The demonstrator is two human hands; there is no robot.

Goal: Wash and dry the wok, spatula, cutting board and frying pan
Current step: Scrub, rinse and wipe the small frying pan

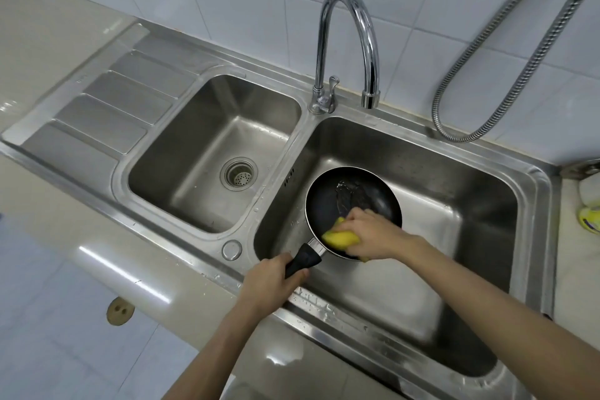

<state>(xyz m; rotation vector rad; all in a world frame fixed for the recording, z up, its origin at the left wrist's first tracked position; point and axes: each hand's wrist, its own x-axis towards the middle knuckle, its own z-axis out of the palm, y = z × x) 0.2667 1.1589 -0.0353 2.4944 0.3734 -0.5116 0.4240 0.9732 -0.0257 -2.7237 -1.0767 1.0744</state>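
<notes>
Currently the frying pan (352,204) sits over the right basin near the sink's (535,178) front-left corner, handle pointing toward the person. Left hand (271,279) grips the handle; right hand (370,234) presses a yellow sponge (341,237) onto the pan's near rim.

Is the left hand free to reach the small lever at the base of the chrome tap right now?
Probably not: the left hand grips the black frying pan's handle. The path to the lever looks unobstructed.
</notes>
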